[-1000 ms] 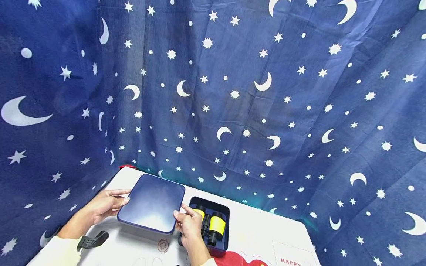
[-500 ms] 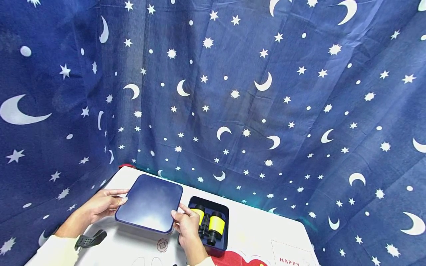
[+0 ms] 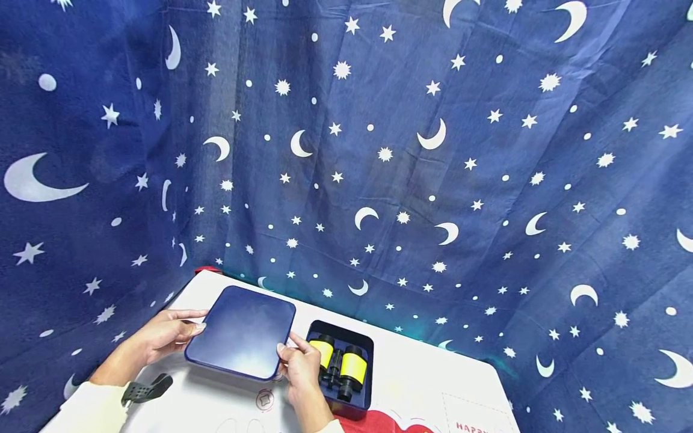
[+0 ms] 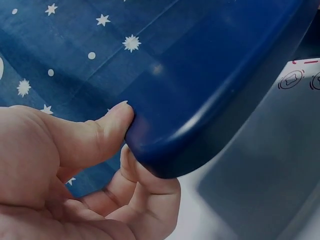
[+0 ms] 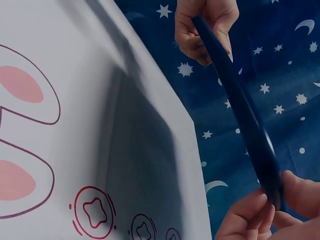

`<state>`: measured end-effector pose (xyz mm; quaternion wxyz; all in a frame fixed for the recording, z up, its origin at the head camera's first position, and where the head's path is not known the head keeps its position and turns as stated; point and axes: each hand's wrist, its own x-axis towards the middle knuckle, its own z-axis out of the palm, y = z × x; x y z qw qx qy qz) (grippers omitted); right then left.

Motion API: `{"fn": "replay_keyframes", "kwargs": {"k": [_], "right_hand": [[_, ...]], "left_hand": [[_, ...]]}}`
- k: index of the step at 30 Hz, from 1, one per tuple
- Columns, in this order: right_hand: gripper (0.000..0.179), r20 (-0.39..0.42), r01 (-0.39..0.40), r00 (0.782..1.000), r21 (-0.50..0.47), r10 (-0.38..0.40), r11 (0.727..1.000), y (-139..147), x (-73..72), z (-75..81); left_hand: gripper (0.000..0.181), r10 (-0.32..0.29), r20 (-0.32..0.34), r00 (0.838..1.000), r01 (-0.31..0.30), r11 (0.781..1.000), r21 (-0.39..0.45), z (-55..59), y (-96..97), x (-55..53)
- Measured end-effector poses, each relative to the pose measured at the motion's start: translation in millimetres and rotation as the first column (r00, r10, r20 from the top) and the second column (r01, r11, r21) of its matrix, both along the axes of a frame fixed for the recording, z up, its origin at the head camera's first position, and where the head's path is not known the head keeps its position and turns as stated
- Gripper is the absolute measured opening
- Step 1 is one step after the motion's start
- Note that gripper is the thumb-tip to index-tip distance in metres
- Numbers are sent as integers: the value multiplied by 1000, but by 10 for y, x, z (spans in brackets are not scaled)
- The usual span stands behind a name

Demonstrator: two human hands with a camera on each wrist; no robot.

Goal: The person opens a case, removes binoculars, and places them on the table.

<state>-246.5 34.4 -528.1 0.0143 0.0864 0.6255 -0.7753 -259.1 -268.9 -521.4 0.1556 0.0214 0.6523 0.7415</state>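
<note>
Pinching a blue lid (image 3: 242, 332) by opposite edges, the left hand (image 3: 168, 334) and right hand (image 3: 303, 364) hold it above the white tabletop (image 3: 422, 376), beside an open box (image 3: 343, 330) holding yellow-and-black binoculars (image 3: 337, 364).

A white table (image 3: 422, 367), its surface printed with ring-shaped red emblems (image 3: 264, 400), a large red patch (image 3: 373, 423) and the lettering HAPPY (image 3: 472, 427), bears an open dark blue box (image 3: 351, 410) standing close to its far edge.
</note>
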Motion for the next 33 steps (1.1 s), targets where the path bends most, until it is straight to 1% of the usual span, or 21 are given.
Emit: {"fn": "replay_keyframes", "kwargs": {"k": [5, 11, 15, 17, 20, 24, 26, 28, 33], "right_hand": [[53, -9, 3, 1000, 24, -2, 1000, -49, 10, 14], [53, -11, -14, 1000, 50, 14, 999, -96, 7, 13], [53, -18, -8, 1000, 81, 9, 997, -125, -2, -10], [54, -26, -12, 1000, 95, 14, 995, -135, -8, -14], [55, -28, -21, 999, 109, 24, 994, -143, -12, -10], [57, -29, -24, 999, 120, 28, 992, -127, -11, -10], [57, -27, -24, 999, 125, 28, 992, -133, -12, -21], [57, -22, -36, 999, 121, 39, 992, -149, -16, -40], [55, -3, -39, 999, 138, 40, 990, -211, -14, -97]], "left_hand": [[30, 11, -9, 1000, -11, 999, -35, -21, -64, -3], [37, 16, -27, 1000, -18, 998, -64, -49, -113, 3], [36, 13, -24, 1000, -15, 997, -71, -62, -119, -10], [35, 23, -17, 1000, -25, 997, -78, -66, -118, -19], [40, 37, -20, 999, -39, 994, -98, -71, -112, -20], [55, 65, -16, 998, -67, 989, -136, -81, -76, -32], [58, 73, -10, 997, -74, 988, -137, -80, -71, -32], [58, 86, -3, 996, -85, 986, -141, -80, -86, -25], [58, 82, 0, 997, -81, 986, -145, -106, -151, 8]]}}
